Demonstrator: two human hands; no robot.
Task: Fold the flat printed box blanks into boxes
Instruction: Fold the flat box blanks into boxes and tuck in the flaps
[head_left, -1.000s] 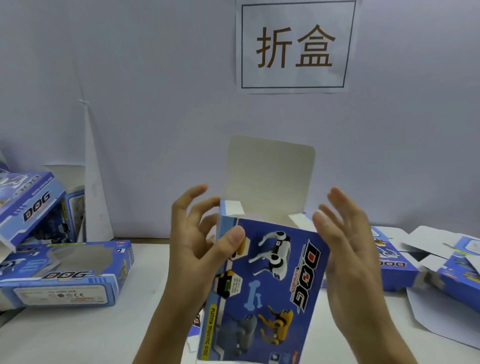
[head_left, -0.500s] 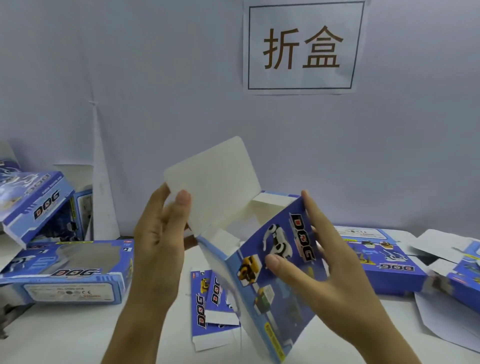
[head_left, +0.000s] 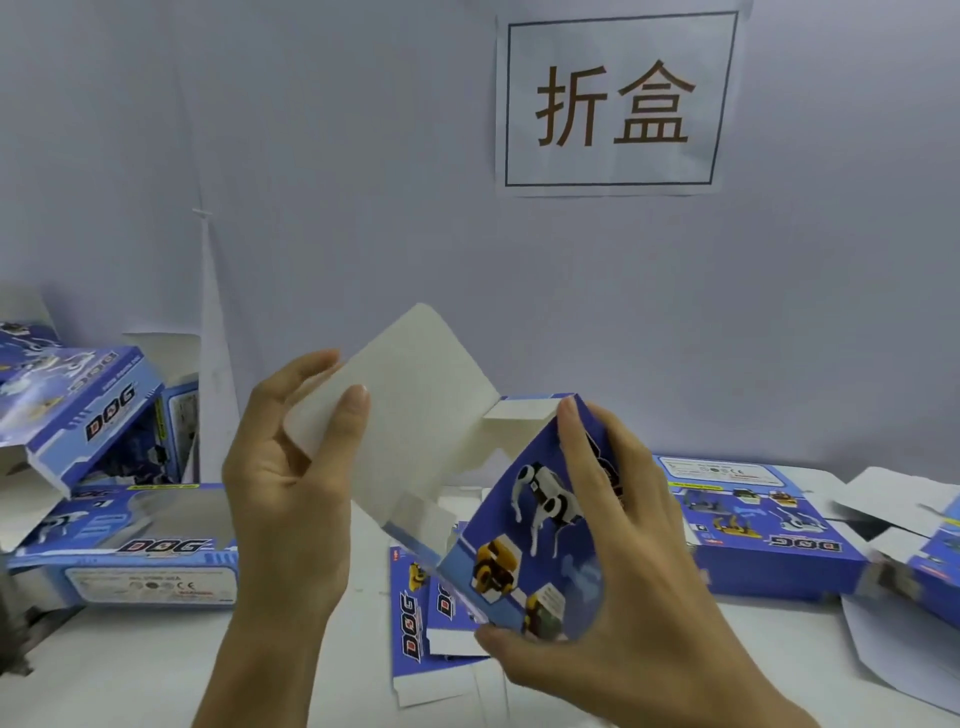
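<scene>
While the right hand (head_left: 618, 561) grips the half-formed blue "DOG" box (head_left: 524, 525) in midair and the left hand (head_left: 291, 478) pinches its white flap (head_left: 410, 410), flat "DOG" blanks (head_left: 421, 618) lie beneath on the table (head_left: 130, 670), finished boxes (head_left: 763, 525) sit behind, and a wall sign (head_left: 613, 101) reads "折盒".

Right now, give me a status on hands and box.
Left hand pinches the flap. Right hand grips the box, held off the table, top open. Nothing in the way.
</scene>
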